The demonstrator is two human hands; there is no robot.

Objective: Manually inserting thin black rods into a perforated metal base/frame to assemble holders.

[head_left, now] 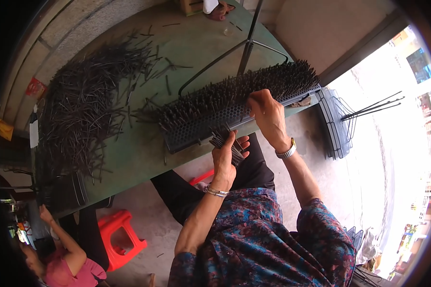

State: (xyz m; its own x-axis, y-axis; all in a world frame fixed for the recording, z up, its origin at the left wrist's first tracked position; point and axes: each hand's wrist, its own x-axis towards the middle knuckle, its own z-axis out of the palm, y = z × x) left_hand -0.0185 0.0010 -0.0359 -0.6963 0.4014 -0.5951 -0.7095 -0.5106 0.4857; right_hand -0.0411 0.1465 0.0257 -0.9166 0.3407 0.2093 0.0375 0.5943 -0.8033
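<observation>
Free gap left of tray (196,130), rods (248,46) behind

No readable text, any lettering seemingly too blurred

the counter (134,158) is a worn, dusty green. the heaped sticks (81,100) on it are black to charcoal, as is the bundle (219,138) in the left hand (223,160). the tray (189,136) is dark grey, patterned with a honeycomb of holes. the shirt (254,225) mixes blue, maroon and black in a mottled print; the trousers (175,193) are plain black. the watch (286,150) is silver-toned. bright red marks the stool (136,245), pink the co-worker's top (74,272), pale grey the floor (153,229).
</observation>
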